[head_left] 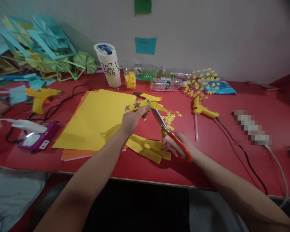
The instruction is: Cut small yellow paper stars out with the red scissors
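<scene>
No word or number can be read with certainty: the white tumbler [109,71] bears bold black characters, the blue note [145,45] on the wall a faint line of writing, and the clear bottle [158,84] a small green label [167,84], all too blurred to decipher.

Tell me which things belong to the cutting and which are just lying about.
Apparently part of it:
scissors in the right hand
yellow strip with star holes in the left hand
loose yellow stars

Probably lying about:
white tumbler
clear bottle
blue packet
purple socket block
</scene>
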`<state>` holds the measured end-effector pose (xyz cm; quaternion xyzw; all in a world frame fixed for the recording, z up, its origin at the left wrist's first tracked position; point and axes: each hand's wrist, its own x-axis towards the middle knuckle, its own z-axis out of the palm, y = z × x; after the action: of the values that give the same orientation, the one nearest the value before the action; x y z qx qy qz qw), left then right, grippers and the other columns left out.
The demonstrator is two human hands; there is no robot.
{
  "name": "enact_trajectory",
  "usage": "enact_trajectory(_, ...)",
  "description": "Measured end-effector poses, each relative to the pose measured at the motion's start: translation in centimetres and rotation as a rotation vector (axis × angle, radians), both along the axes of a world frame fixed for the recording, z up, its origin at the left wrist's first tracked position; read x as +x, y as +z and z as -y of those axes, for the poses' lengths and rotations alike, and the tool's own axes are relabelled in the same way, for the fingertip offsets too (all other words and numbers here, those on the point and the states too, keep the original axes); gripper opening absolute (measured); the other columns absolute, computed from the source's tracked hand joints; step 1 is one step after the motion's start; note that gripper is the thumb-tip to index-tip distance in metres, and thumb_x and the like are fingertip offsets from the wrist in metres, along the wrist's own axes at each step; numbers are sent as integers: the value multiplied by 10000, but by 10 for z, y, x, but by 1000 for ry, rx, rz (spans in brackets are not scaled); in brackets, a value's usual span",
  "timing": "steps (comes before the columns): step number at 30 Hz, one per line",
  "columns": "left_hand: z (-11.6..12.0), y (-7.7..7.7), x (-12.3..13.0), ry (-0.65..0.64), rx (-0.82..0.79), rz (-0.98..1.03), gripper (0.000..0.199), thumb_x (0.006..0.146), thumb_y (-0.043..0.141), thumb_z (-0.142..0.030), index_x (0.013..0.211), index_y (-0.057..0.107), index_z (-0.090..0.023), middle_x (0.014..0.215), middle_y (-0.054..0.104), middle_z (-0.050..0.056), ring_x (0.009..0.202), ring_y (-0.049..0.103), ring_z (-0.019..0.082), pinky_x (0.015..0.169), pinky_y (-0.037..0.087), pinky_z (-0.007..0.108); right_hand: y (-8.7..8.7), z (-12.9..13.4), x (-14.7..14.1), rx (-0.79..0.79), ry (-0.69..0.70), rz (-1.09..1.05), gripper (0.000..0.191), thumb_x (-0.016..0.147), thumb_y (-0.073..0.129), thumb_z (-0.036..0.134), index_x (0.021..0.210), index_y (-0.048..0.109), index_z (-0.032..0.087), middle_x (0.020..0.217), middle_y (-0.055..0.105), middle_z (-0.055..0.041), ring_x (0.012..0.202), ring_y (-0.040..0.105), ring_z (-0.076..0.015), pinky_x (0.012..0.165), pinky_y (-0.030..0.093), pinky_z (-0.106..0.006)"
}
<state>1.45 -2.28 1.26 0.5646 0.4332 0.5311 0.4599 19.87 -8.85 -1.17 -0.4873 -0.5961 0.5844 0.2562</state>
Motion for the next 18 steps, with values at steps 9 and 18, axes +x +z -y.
enact_trajectory(9, -7, -11, 0, -86, 21, 201, 185, 694, 593, -238, 531, 544, -165, 504, 513, -34, 489, 480, 59, 487, 408, 199, 4, 0, -1, 14, -13, 22, 527, 712, 522, 727, 635, 407, 219, 395, 381, 94, 314, 371, -59, 420, 394, -248)
enact_trajectory(18, -4, -7, 2, -93, -41, 186, 227, 691, 603, -260, 497, 540, -160, 500, 502, -25, 508, 477, 63, 512, 408, 210, 6, 2, -5, 15, -32, 6, 550, 703, 490, 761, 596, 373, 234, 344, 350, 114, 278, 363, -56, 506, 492, -283)
